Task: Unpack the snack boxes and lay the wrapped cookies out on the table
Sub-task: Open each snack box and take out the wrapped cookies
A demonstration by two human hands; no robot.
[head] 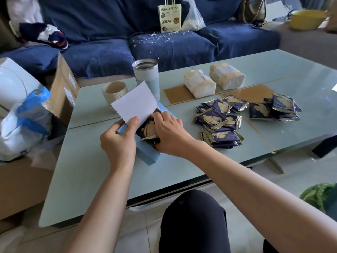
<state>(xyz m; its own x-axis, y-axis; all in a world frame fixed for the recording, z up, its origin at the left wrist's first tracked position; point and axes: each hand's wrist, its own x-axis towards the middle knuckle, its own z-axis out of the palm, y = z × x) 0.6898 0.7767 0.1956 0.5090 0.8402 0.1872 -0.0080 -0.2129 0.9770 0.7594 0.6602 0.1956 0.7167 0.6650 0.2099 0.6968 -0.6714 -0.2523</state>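
I saw a light blue snack box [145, 157] lying flat near the bench's left front, its white lid flap [135, 104] folded up and dark blue wrapped cookies [146, 129] showing inside. More wrapped cookies lay in two loose heaps [218, 121] [277, 110] to its right.

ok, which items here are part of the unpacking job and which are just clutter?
Job: blue box with its flap held up by the left hand; cookie packs inside, gripped by the right hand; unpacked cookie piles.

Clutter: tumbler, cup, two tissue packs, bread bag, cardboard carton.
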